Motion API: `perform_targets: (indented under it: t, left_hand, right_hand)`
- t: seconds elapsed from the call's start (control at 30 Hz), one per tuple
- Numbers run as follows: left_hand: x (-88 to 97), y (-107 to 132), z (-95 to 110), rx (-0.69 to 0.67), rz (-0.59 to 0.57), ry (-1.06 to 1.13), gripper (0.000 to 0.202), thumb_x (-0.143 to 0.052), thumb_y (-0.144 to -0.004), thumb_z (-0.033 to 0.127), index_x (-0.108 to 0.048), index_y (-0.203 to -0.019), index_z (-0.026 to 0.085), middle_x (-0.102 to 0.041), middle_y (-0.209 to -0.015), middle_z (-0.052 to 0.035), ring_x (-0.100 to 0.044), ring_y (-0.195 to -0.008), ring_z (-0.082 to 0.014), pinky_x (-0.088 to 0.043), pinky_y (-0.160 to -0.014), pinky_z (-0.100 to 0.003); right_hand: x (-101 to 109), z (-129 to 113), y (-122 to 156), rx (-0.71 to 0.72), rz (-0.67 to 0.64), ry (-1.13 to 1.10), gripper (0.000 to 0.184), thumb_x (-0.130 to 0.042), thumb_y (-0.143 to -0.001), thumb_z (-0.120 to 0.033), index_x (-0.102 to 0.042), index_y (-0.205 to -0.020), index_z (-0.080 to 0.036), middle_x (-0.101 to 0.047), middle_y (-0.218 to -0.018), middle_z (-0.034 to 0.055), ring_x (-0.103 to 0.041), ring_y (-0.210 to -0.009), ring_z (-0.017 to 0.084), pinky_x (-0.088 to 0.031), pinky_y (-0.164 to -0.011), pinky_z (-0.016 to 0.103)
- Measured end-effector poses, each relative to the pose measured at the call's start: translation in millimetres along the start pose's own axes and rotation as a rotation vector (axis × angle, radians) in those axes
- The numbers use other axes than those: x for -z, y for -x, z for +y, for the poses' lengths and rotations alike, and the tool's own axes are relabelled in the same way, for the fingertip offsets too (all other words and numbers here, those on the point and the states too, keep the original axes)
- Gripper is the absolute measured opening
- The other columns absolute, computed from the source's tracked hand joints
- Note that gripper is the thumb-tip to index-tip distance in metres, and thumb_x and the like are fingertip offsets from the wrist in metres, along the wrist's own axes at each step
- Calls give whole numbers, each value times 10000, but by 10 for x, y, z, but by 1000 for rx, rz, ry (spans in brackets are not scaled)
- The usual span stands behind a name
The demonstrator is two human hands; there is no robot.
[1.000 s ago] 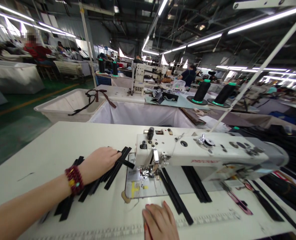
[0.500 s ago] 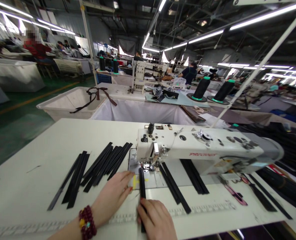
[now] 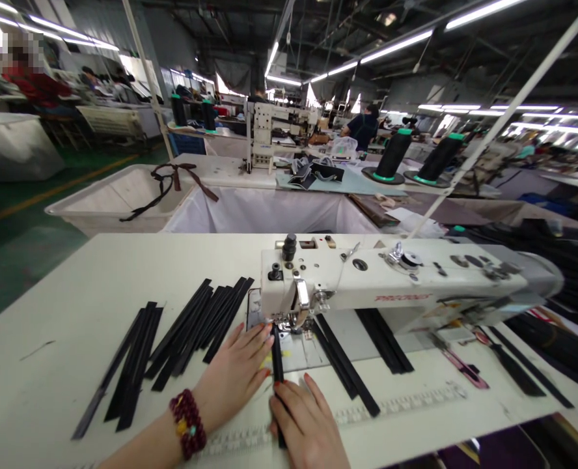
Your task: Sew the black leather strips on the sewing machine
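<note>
A narrow black strip (image 3: 278, 358) runs from under the presser foot of a white sewing machine (image 3: 347, 286) toward me. My left hand (image 3: 237, 371) lies on the bed left of the strip, fingers stretched out, fingertips close to the foot and the strip's edge. My right hand (image 3: 308, 420) grips the strip's near end, thumb on its left side and fingers over the top. Left of the machine lie a bundle of black strips (image 3: 201, 326) and a smaller group of strips (image 3: 135, 368). More strips (image 3: 345, 361) lie beneath the machine's arm.
A printed ruler scale (image 3: 401, 405) crosses the table's front. Pink-handled snips (image 3: 465, 368) lie at the right. Beyond the table are a pale bin (image 3: 88, 208), black thread cones (image 3: 391, 156) and another sewing machine (image 3: 264, 133). Co-workers are farther back.
My left hand has moved forward, its fingers now nearer the presser foot. My right hand stays on the strip, its index finger more raised. The view has shifted slightly.
</note>
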State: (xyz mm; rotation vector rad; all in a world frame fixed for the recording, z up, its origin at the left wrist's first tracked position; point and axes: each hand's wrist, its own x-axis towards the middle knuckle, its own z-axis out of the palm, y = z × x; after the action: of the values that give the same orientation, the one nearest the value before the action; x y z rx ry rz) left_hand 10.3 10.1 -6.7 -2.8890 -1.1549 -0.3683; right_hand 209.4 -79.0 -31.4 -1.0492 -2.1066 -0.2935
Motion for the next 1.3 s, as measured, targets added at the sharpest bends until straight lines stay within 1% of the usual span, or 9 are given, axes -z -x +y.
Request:
perform_targets:
  t: [0.23,0.43,0.57,0.67,0.8,0.9,1.0,1.1,1.3]
  left_hand:
    - [-25,-29,-3,-8,14,-5,408,-536,-991,312,-571,-1372,170,-566,-1479,-104,-511,-1371,-241,-336,-1185,-450]
    - [-29,-28,14,25,0,27,419,-516,-996,302,-556,-1395,181,-554,-1490,-109,-507,-1374,-252,-337,-1183,-483]
    - [12,35,68,-8,6,35,430,-541,-988,325,-562,-1394,184,-561,-1481,-115,-505,-1371,-269,-335,-1186,-496]
    - [29,86,85,-47,23,35,423,-547,-989,320,-566,-1387,180,-571,-1471,-113,-508,-1362,-266,-331,-1190,-490]
    - [7,81,48,-53,30,45,429,-554,-980,311,-565,-1385,174,-560,-1479,-117,-506,-1361,-273,-346,-1181,-501]
    - [-11,36,-3,-32,16,46,447,-565,-969,308,-559,-1396,174,-568,-1471,-120,-512,-1355,-281,-364,-1167,-509]
    - [-12,-17,-51,-31,-7,32,445,-568,-968,304,-565,-1392,168,-591,-1444,-123,-522,-1343,-289,-374,-1155,-514]
    - [-6,-62,-83,-24,-2,34,428,-544,-978,313,-577,-1379,169,-618,-1406,-125,-529,-1330,-291,-356,-1162,-513]
    - [10,-127,-101,-1,-17,30,393,-522,-972,311,-611,-1319,148,-663,-1312,-138,-548,-1283,-303,-364,-1150,-528]
  right_hand:
    - [-4,-40,-12,-56,-6,-34,200,-479,-1039,-198,-671,-1080,-156,-726,-1079,76,-673,-1076,164,-262,-1223,390]
    - [48,-48,-48,-79,-29,-30,189,-523,-996,-161,-660,-1124,-141,-720,-1105,98,-664,-1108,175,-284,-1213,419]
    - [60,-91,133,-23,2,-20,252,-508,-1011,-241,-665,-1138,-91,-725,-1115,120,-649,-1158,190,-258,-1228,385]
    - [-25,-165,367,4,109,39,300,-409,-1050,-242,-689,-1067,-133,-748,-1037,83,-667,-1121,199,-248,-1233,448]
    - [-97,-176,508,-40,134,84,355,-345,-1067,-211,-695,-1019,-174,-752,-986,57,-690,-1057,194,-223,-1231,523]
    - [-28,-73,417,56,24,79,405,-370,-1084,-391,-703,-1038,-164,-740,-1048,82,-668,-1108,221,-166,-1235,551]
    - [62,30,264,81,-72,46,354,-534,-1023,-464,-706,-1083,-160,-735,-1104,84,-638,-1153,233,-110,-1248,531]
    - [103,66,119,15,-65,13,320,-637,-963,-454,-702,-1092,-169,-741,-1105,72,-645,-1117,228,-99,-1256,508]
    - [107,94,-89,-37,-108,-31,253,-626,-979,-355,-682,-1115,-150,-738,-1105,62,-654,-1081,204,-62,-1264,465]
